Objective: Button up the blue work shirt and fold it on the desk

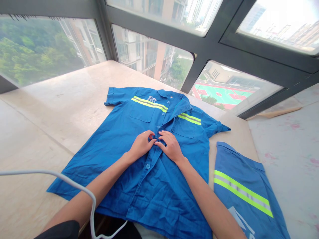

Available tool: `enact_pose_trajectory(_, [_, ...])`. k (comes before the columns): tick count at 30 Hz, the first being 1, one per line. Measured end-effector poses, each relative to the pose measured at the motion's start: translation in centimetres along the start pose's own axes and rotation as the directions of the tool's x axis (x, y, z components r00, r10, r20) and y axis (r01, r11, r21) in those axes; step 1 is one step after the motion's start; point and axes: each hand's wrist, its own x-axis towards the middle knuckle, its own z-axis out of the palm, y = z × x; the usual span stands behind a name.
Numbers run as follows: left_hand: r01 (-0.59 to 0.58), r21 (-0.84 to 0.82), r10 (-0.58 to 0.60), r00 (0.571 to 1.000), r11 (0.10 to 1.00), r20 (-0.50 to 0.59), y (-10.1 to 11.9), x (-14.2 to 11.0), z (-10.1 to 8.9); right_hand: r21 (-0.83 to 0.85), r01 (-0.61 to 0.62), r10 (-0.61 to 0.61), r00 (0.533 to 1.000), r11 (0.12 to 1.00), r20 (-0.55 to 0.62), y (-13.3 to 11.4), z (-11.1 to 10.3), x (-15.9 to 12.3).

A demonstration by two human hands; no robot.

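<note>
A blue short-sleeved work shirt (112, 132) lies front up on the pale stone ledge, with yellow-and-grey reflective bands across the chest. My left hand (144, 143) pinches the front placket at mid-chest height, thumb and fingertips together. Facing it, my right hand (169, 146) grips the other front edge between thumb and fingers. The button between my fingertips is hidden. Above them, several buttons show on the placket, and the collar side of the front hangs open. One lower button (148, 166) shows below my hands, where the two fronts overlap.
A folded blue garment (239, 166) with a reflective band lies at the right. A white cable (82, 187) loops over my left forearm. Grey-framed windows (159, 25) edge the stone ledge (37, 126) at the back; a flowered wall (294, 149) stands at the right.
</note>
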Motion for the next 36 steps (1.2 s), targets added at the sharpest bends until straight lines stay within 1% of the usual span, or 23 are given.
enact_pose_trajectory(1, [-0.051,0.131,0.057,0.997,0.990,-0.045,0.0,-0.2,0.1,0.001,-0.019,0.019,1.000,1.000,-0.006,0.1,0.0,0.0])
enact_pose_trajectory(3, [-0.127,0.350,0.166,0.982,0.928,-0.085,0.0,-0.5,0.2,-0.005,-0.059,0.059,0.998,0.998,-0.020,0.2,0.2,0.0])
enact_pose_trajectory(5, [-0.176,0.478,0.242,0.967,0.861,-0.078,-0.1,-0.8,0.3,-0.029,-0.093,0.092,0.995,0.995,-0.029,0.4,0.3,-0.1])
enact_pose_trajectory(7, [-0.203,0.541,0.279,0.958,0.816,-0.063,-0.4,-0.9,0.4,-0.066,-0.110,0.109,0.994,0.992,-0.021,0.7,0.6,-0.2])
enact_pose_trajectory(9, [-0.204,0.571,0.278,0.960,0.795,-0.044,-0.7,-0.8,0.6,-0.115,-0.115,0.118,0.993,0.987,0.014,0.9,0.8,-0.3])
enact_pose_trajectory(14, [-0.204,0.602,0.248,0.969,0.772,0.010,-1.0,-0.9,0.7,-0.264,-0.095,0.139,0.978,0.960,0.154,0.9,0.8,-0.6])
enact_pose_trajectory(18, [-0.185,0.625,0.226,0.974,0.758,0.015,-1.3,-1.5,0.4,-0.380,-0.054,0.164,0.951,0.924,0.262,0.6,0.0,-0.9])
enact_pose_trajectory(21, [-0.156,0.645,0.196,0.980,0.748,0.009,-1.6,-2.3,-0.2,-0.437,-0.047,0.200,0.929,0.898,0.311,0.5,-0.8,-1.3])
enact_pose_trajectory(28, [-0.086,0.668,0.147,0.989,0.739,-0.035,-2.1,-4.0,-1.0,-0.485,-0.093,0.281,0.901,0.869,0.331,0.3,-1.8,-2.1])
enact_pose_trajectory(32, [-0.078,0.669,0.147,0.988,0.739,-0.047,-2.1,-4.6,-1.0,-0.482,-0.100,0.288,0.897,0.870,0.334,-0.1,-1.9,-2.4])
enact_pose_trajectory(36, [-0.086,0.680,0.148,0.988,0.728,-0.034,-2.2,-5.0,-1.0,-0.482,-0.106,0.289,0.900,0.870,0.325,-0.5,-1.8,-2.7])
